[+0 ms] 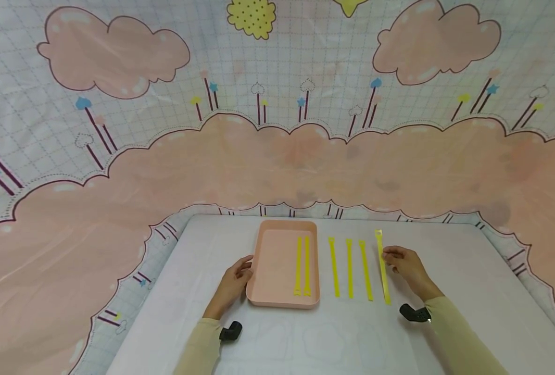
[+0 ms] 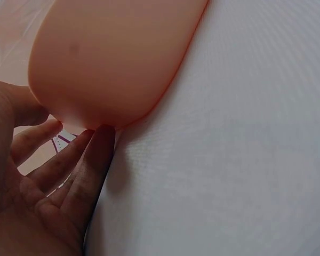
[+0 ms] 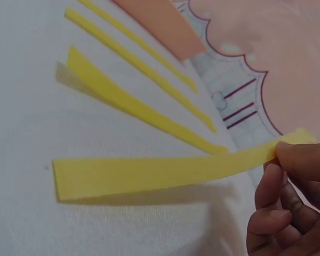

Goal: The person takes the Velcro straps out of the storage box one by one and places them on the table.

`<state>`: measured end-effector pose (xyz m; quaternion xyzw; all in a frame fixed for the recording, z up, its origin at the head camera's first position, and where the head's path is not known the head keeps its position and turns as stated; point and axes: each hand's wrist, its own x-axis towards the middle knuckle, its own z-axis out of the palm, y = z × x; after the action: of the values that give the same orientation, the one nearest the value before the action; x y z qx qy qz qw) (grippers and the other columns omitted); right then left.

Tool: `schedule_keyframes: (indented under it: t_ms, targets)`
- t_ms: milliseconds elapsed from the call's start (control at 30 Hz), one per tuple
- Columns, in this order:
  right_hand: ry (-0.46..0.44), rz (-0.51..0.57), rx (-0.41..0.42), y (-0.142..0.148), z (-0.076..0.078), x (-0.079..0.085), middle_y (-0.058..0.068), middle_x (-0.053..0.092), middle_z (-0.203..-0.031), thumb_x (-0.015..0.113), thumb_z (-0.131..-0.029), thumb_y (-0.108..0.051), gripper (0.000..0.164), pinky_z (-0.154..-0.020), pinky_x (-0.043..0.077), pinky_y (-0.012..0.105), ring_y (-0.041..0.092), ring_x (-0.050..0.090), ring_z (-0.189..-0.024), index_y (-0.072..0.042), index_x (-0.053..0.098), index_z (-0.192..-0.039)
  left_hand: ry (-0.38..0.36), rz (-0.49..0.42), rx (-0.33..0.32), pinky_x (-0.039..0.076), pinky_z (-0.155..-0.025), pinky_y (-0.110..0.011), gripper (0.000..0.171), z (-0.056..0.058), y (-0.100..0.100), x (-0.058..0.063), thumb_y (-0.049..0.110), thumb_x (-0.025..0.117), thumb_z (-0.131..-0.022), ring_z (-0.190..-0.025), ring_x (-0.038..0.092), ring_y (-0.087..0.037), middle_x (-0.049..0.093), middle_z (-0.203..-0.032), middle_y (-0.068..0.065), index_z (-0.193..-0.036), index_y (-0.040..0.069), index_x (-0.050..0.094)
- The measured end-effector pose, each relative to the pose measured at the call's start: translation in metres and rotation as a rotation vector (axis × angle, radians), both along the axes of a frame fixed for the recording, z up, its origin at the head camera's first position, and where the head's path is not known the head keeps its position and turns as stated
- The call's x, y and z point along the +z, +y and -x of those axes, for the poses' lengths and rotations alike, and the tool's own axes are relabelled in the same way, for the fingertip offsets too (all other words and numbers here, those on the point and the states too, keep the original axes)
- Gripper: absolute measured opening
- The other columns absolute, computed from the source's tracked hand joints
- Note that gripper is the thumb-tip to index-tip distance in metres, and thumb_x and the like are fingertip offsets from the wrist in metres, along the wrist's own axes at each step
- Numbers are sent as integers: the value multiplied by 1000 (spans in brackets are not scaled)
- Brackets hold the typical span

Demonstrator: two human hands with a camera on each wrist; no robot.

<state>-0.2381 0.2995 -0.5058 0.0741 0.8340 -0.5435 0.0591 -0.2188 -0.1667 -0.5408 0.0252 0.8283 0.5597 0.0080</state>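
Observation:
A pink tray [image 1: 274, 265] lies on the table with two yellow strips [image 1: 302, 265] inside its right half. At its left side my left hand [image 1: 234, 281] holds the edge, and in the left wrist view the fingertips [image 2: 104, 141] meet the outer wall [image 2: 117, 58]. My right hand [image 1: 406, 263] pinches another yellow strip [image 1: 381, 271] near its far end between thumb and fingers. The right wrist view has this strip [image 3: 138, 176] bending up toward the fingers, its wide free end close over the table. Three similar strips [image 1: 350, 268] lie side by side between the tray and that hand.
The white table [image 1: 268, 344] ends at the back along a patterned cloth [image 1: 277, 161] with clouds and stars. Black wrist devices [image 1: 230, 331] are worn on both forearms.

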Motion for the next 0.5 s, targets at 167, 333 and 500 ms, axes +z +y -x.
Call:
schedule_keyframes:
  t_ms: [167,333,500]
  targets:
    - [8,-50,-1,1,5,-4,-4,64,-92,60,-98,-21,39,-66,48,22,7,55,-80,6,55,-125,3,10,-3,52,-98,-44,44,2,-1,-2,11,57,-99,-121,59,-32,60,-133,-18,-142,13,51]
    - [4,-88,-4,4,11,-9,-4,63,-88,60,-98,-21,35,-61,47,23,8,54,-75,4,57,-122,6,6,-3,52,-97,-43,44,4,-1,-4,11,57,-98,-120,59,-32,60,-132,-18,-142,14,52]
    - [4,-103,-6,5,15,-14,-6,62,-85,62,-97,-19,33,-58,46,24,8,53,-72,4,59,-121,3,2,-2,51,-98,-44,44,4,-1,-3,10,57,-98,-120,59,-32,60,-133,-19,-142,13,51]
